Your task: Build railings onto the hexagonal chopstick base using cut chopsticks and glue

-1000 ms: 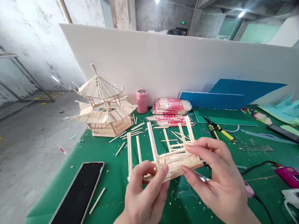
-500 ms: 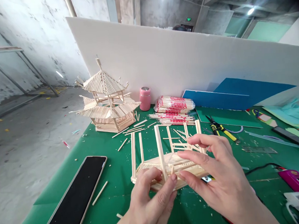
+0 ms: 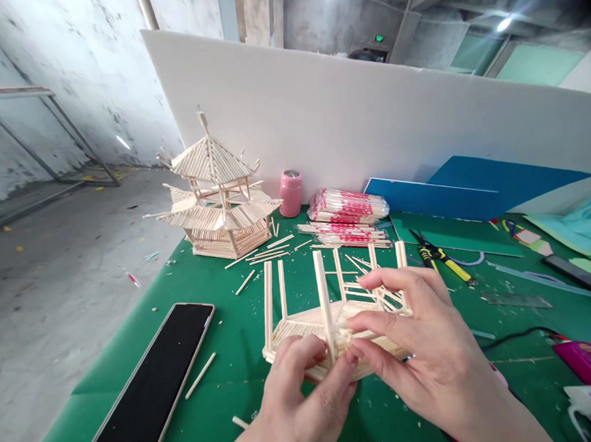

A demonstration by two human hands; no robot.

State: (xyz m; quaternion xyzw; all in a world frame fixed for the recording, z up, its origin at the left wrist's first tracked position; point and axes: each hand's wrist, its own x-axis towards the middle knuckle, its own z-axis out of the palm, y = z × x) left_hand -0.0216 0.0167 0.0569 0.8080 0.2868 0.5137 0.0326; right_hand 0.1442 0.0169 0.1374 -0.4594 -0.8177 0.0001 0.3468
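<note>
A wooden stick frame (image 3: 322, 293) with a slatted floor and upright posts is in front of me over the green table. My left hand (image 3: 310, 387) grips its near edge at the base of the front post. Beside that post, my right hand (image 3: 407, 341) has thumb and index finger drawn together at a small stick piece, partly hidden by the fingertips. The other fingers of this hand are bent above the frame. Behind to the left stands a pagoda model (image 3: 217, 199) of sticks with two roof tiers.
A black phone (image 3: 152, 380) lies at the left. Behind are a pink jar (image 3: 290, 193), wrapped stick bundles (image 3: 347, 206) and loose sticks. Yellow-handled cutters (image 3: 443, 260), blue boards (image 3: 434, 199) and a magenta device (image 3: 587, 363) are to the right.
My right thumb and index finger have closed in on the small piece by the front post. The view has shifted slightly, with the scene now a little farther right.
</note>
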